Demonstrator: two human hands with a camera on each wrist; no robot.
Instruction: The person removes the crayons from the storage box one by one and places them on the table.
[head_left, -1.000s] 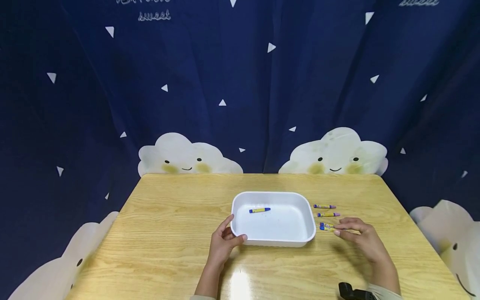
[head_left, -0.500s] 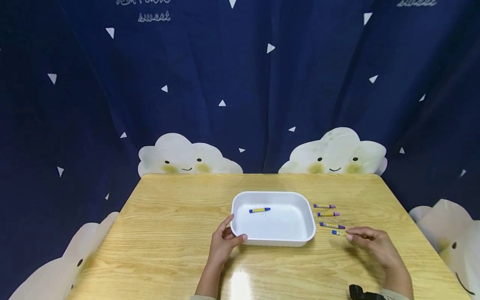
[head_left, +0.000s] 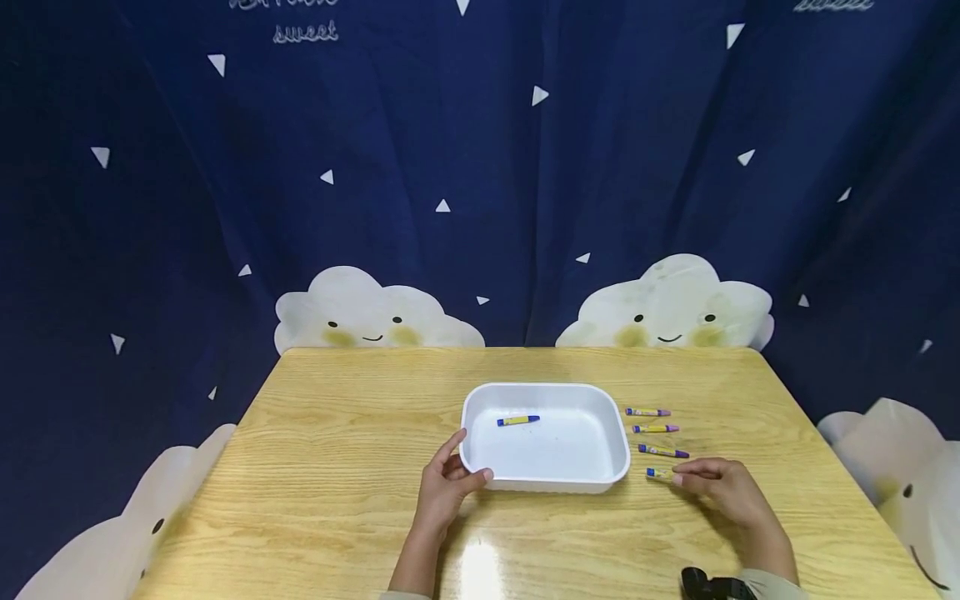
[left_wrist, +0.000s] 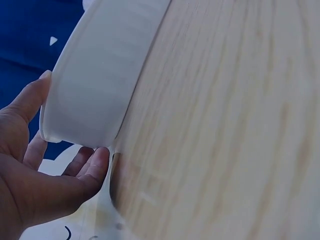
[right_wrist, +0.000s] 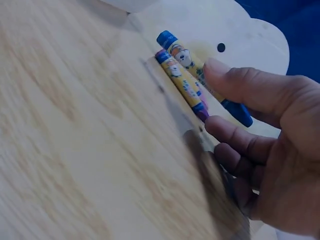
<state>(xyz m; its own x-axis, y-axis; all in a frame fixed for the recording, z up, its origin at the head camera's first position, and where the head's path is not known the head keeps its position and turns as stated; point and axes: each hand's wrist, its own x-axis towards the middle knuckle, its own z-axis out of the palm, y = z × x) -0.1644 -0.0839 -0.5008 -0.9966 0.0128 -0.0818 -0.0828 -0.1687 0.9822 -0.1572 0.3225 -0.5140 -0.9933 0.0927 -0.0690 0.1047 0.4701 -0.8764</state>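
At its front left corner, a white plastic tray is held by my left hand, thumb at the front rim and fingers on the left side. The left wrist view shows that hand against the outside of the tray. A blue crayon with a yellow wrapper lies inside. To the right of the tray my right hand pinches another blue crayon by its wrapper, between thumb and fingers. Just beyond it lies a purple crayon.
Two pinkish-purple crayons, one nearer and one farther, lie in the same row beside the tray's right wall. All rest on a light wooden table. A dark blue curtain with clouds hangs behind.
The right hand first drew the blue crayon right and toward the person, away from the purple one, then moved back left with it. The left hand and tray stay put.
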